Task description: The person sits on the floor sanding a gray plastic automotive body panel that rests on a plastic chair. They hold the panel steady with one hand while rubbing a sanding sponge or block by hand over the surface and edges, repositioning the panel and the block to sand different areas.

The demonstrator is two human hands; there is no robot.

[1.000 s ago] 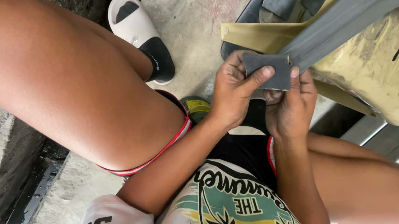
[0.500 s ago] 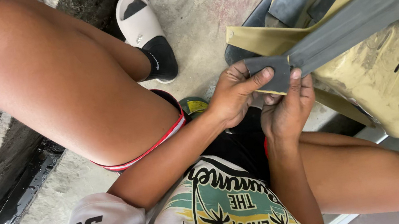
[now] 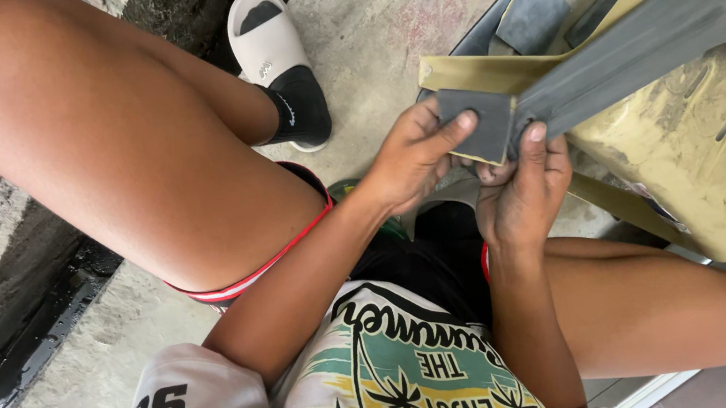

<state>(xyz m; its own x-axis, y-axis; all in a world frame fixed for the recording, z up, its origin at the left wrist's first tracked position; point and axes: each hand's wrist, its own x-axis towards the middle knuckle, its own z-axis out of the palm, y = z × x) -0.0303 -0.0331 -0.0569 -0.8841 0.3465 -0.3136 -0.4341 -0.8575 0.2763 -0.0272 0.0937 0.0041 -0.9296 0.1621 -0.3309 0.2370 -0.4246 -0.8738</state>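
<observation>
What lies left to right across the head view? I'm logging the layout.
Bare knee → white slide sandal → left hand → small grey square piece → right hand → yellowed moulded panel.

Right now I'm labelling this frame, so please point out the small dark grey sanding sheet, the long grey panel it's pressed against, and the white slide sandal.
Small dark grey sanding sheet (image 3: 476,122), head view, its flat middle.
Long grey panel (image 3: 661,34), head view, mid-length face.
White slide sandal (image 3: 265,43), head view, upper strap.
</observation>
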